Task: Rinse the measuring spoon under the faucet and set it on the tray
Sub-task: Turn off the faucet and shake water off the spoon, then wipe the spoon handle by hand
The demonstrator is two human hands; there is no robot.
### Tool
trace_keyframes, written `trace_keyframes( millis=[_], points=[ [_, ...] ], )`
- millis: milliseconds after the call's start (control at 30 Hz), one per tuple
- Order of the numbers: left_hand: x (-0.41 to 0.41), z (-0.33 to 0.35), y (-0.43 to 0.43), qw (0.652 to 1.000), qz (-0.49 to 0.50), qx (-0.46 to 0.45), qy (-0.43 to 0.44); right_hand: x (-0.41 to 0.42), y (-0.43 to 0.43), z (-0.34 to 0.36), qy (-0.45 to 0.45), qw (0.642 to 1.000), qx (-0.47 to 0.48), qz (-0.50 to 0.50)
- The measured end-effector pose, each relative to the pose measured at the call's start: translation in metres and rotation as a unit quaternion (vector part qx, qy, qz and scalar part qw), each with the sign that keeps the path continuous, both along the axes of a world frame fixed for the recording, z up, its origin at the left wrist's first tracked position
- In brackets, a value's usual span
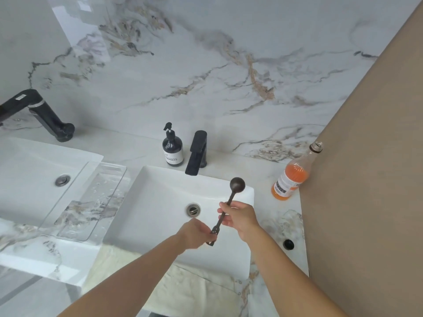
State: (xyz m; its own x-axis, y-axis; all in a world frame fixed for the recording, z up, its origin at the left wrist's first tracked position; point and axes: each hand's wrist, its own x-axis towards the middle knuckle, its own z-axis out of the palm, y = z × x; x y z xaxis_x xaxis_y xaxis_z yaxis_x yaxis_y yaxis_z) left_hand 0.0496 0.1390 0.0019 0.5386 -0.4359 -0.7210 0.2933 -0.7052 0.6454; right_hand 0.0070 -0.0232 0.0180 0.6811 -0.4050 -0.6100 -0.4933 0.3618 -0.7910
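Note:
A dark measuring spoon with a long thin handle is held over the white sink, its round bowl pointing away from me. My right hand grips the middle of the handle. My left hand pinches the handle's near end. The black faucet stands behind the sink, left of the spoon's bowl; no water runs from it. A clear tray lies on the counter left of the sink, between the two basins.
A dark soap pump bottle stands left of the faucet. An open bottle of orange liquid stands at the right beside a beige wall panel. A second sink and black faucet are at the left. A black cap lies on the counter.

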Motion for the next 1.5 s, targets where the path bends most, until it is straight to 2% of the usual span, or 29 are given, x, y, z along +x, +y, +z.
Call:
trace_keyframes(
  millis=[67, 133, 267, 400, 567, 700, 900, 1000, 1067, 1167, 1233, 1367, 1500],
  points=[
    [-0.003, -0.002, -0.002, 1.0, 0.012, 0.01, -0.011, -0.004, -0.002, -0.003, -0.002, 1.0, -0.011, 0.008],
    [-0.008, -0.005, -0.003, 0.999, 0.04, -0.02, 0.002, -0.009, -0.006, -0.007, -0.006, 1.0, 0.008, 0.009],
    [-0.016, -0.006, 0.002, 0.972, 0.129, -0.156, 0.123, -0.022, -0.014, -0.013, 0.039, 0.997, 0.026, 0.057],
    [-0.024, -0.01, 0.005, 0.975, 0.129, -0.139, 0.116, -0.029, -0.017, -0.018, 0.092, 0.994, 0.03, 0.044],
    [-0.023, -0.016, 0.014, 0.973, 0.162, -0.122, 0.108, -0.029, -0.015, -0.019, 0.103, 0.986, 0.08, 0.099],
    [-0.019, -0.015, 0.023, 0.976, 0.165, -0.103, 0.102, -0.031, -0.014, -0.023, 0.105, 0.986, 0.095, 0.093],
    [-0.021, -0.007, 0.036, 0.987, 0.072, -0.075, 0.123, -0.025, 0.01, -0.022, 0.04, 0.987, 0.111, 0.106],
    [-0.02, -0.004, 0.041, 0.98, 0.102, -0.086, 0.145, -0.021, 0.021, -0.019, 0.013, 0.991, 0.071, 0.111],
    [-0.016, -0.004, 0.043, 0.982, 0.124, -0.084, 0.11, -0.018, 0.027, -0.017, 0.001, 0.991, 0.055, 0.118],
    [-0.009, -0.005, 0.045, 0.995, 0.092, 0.024, -0.042, -0.013, 0.036, -0.015, 0.027, 0.991, 0.007, 0.13],
    [-0.007, -0.003, 0.048, 0.995, 0.065, 0.049, -0.056, -0.01, 0.041, -0.018, 0.052, 0.993, -0.011, 0.102],
    [-0.004, 0.002, 0.056, 0.998, 0.043, 0.01, -0.047, -0.001, 0.055, -0.027, 0.042, 0.997, -0.037, 0.057],
    [0.007, 0.002, 0.065, 0.99, -0.011, 0.056, -0.132, 0.005, 0.074, -0.029, 0.045, 0.995, -0.057, 0.064]
  ],
)
